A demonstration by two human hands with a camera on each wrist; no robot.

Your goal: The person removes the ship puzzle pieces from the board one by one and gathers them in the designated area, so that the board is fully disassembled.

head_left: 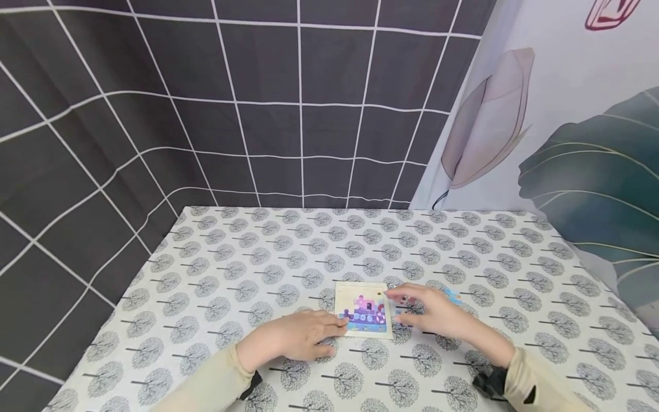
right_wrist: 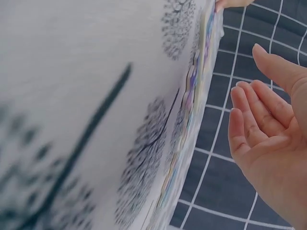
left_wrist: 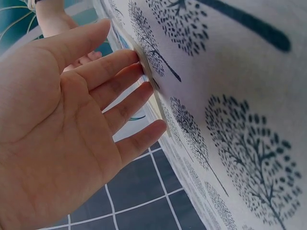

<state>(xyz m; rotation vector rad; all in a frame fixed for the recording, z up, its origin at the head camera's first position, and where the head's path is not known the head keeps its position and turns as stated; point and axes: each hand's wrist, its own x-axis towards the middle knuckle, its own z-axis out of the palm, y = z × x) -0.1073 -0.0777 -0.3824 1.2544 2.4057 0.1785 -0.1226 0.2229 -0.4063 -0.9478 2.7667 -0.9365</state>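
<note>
A small square jigsaw puzzle board with a cream frame lies flat on the table. Purple, pink and blue pieces fill its lower part, while bare cream shows along the top. My left hand rests at the board's left side, and in the left wrist view its extended fingertips touch the board's edge. Over the right side of the board hovers my right hand, thumb and fingers apart. Its palm holds nothing in the right wrist view. Loose puzzle pieces lie around and partly behind that hand.
A white cloth with dark tree prints covers the table. A dark curtain with a white grid hangs behind and to the left. A pale curtain with leaf and flower prints hangs at the right.
</note>
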